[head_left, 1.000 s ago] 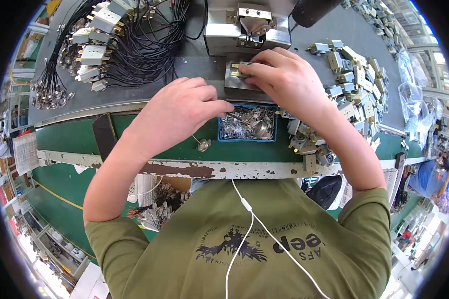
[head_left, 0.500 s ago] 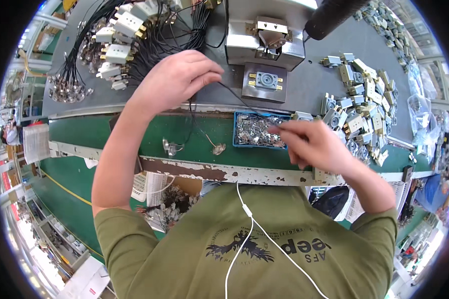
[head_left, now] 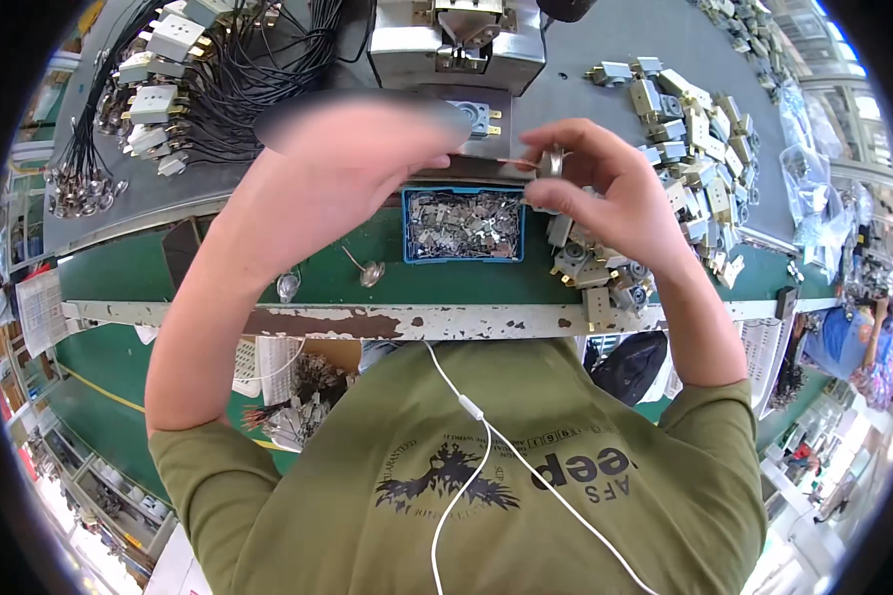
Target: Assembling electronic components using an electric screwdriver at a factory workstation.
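Observation:
My left hand (head_left: 352, 154) is closed, partly smeared, in front of the metal press. A thin dark wire (head_left: 501, 160) stretches from its fingertips toward my right hand (head_left: 615, 188). Between its thumb and fingers, my right hand pinches a round silver metal cap (head_left: 553, 164) at the wire's end. Behind the wire, a grey socket block (head_left: 479, 117) with brass tabs sits on the press's metal base, half hidden by my left hand. Below both hands lies a blue tray (head_left: 466, 261) of small metal parts.
The metal press (head_left: 456, 64) stands at the back. White-and-grey socket blocks (head_left: 700, 134) heap up at right; some (head_left: 600, 273) lie beside the tray. Black-wired blocks (head_left: 174, 38) fill the far left. Another silver cap (head_left: 371, 274) rests near the bench's front rail (head_left: 466, 322).
My right hand has risen from beside the tray and now shows a silver cap in its fingers. The view has shifted, moving the bench left and up in the picture.

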`<state>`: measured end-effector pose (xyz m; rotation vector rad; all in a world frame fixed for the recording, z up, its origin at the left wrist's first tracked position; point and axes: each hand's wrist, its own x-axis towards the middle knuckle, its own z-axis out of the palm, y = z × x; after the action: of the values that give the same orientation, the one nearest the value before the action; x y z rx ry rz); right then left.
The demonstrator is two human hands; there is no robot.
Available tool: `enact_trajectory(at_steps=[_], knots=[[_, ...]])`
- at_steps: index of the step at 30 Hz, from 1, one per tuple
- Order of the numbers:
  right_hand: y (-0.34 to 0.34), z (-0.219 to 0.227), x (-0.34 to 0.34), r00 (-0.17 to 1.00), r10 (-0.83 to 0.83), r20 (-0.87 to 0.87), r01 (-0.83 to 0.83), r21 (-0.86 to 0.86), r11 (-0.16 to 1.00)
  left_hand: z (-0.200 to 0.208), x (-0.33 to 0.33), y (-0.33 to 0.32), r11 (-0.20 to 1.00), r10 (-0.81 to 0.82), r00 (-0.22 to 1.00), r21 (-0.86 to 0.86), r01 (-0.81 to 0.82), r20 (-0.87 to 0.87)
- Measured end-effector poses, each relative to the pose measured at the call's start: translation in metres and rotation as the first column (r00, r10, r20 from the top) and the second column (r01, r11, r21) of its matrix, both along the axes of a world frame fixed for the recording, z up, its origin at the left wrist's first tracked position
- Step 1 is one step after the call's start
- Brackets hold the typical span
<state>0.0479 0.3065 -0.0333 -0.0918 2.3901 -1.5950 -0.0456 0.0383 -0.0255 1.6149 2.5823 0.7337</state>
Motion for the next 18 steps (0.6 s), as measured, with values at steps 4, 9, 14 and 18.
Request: enact_trajectory(at_steps=[4, 9, 14, 18], knots=[[-0.007, 0.006, 0.002, 1.0, -0.021, -0.017, 0.022, 0.085, 0.996, 0.007, 0.005, -0.004, 0.994, -0.024, 0.998, 0.108, 0.017, 0.065], [-0.012, -0.011, -0.006, 0.984, 0.097, 0.152, -0.019, -0.447, 0.894, 0.021, -0.003, -0.01, 0.992, -0.046, 0.998, 0.115, 0.041, 0.046], [-0.019, -0.011, -0.013, 0.969, 0.135, 0.206, -0.005, -0.531, 0.847, 0.023, -0.006, -0.017, 0.994, -0.025, 0.999, 0.107, 0.022, 0.023], [-0.026, -0.012, -0.016, 0.983, 0.038, 0.179, 0.044, -0.435, 0.9, 0.024, -0.005, -0.016, 0.997, -0.003, 0.999, 0.082, 0.0, 0.044]])
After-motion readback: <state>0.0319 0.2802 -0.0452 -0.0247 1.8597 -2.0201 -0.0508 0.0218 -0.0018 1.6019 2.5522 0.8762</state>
